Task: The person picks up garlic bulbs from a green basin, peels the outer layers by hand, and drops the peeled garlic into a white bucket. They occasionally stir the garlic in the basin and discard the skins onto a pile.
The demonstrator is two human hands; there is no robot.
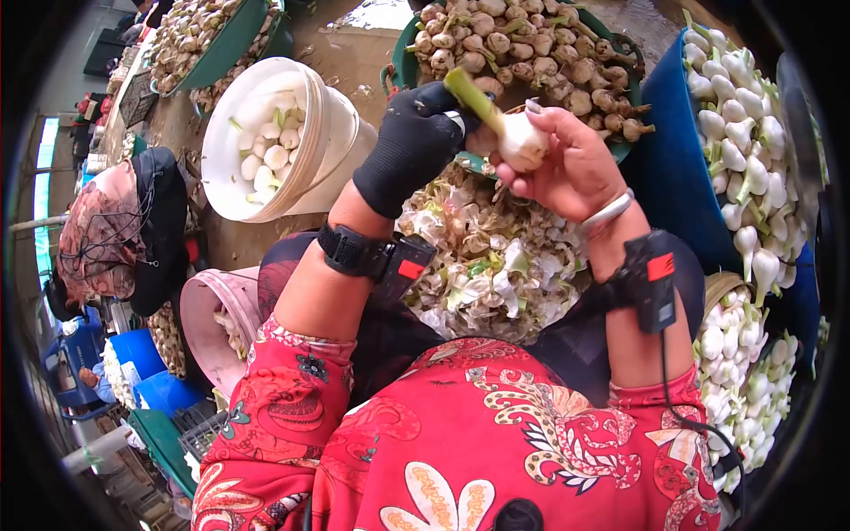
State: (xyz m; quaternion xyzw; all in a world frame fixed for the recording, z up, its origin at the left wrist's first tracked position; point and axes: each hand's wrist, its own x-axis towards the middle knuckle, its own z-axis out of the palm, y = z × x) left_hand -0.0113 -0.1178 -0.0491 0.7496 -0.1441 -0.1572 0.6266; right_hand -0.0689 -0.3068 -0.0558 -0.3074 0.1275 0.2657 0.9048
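My right hand (575,164), bare, grips a pale garlic bulb (522,143) between thumb and fingers. The bulb's green-yellow stem points up and left toward my other hand. My left hand (418,137) wears a black knitted glove and is closed beside the stem. A small pale piece shows at its fingers, but what it holds is hidden. Below both hands lies a heap of garlic skins and trimmings (496,265). Just beyond them is a green tub (405,66) full of unpeeled garlic bulbs (531,44).
A white bucket (341,133) with peeled bulbs (270,155) stands at left, a pink bucket (199,310) below it. At right, a blue tub (666,115) is heaped with white garlic (739,133). Another green tub (212,57) sits upper left. A bent-over person (111,230) is at far left.
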